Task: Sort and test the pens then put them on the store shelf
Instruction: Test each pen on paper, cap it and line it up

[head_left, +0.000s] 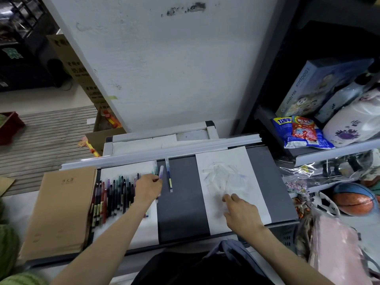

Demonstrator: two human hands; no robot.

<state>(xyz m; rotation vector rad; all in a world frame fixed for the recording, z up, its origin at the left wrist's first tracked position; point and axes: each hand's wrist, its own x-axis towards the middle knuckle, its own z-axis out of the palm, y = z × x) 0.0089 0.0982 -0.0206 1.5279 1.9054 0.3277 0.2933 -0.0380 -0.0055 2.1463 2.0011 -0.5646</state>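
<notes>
A row of several dark, red and green pens (pixel 112 194) lies on a white sheet at the left of the grey shelf surface (pixel 181 202). My left hand (pixel 147 188) pinches a purple-capped pen (pixel 160 172) at the right end of that row. One clear blue pen (pixel 169 175) lies alone on the grey strip. A second white sheet (pixel 242 161) with a heap of clear pen caps (pixel 222 173) lies to the right. My right hand (pixel 240 212) hovers over this sheet, fingers loosely bent, holding nothing.
A stack of brown notebooks (pixel 59 210) sits left of the pens. A white rail (pixel 160 153) borders the far edge. Shelves at the right hold snack bags (pixel 302 132), a puzzle box (pixel 316 83) and a basketball (pixel 355 200). Cardboard boxes stand behind at left.
</notes>
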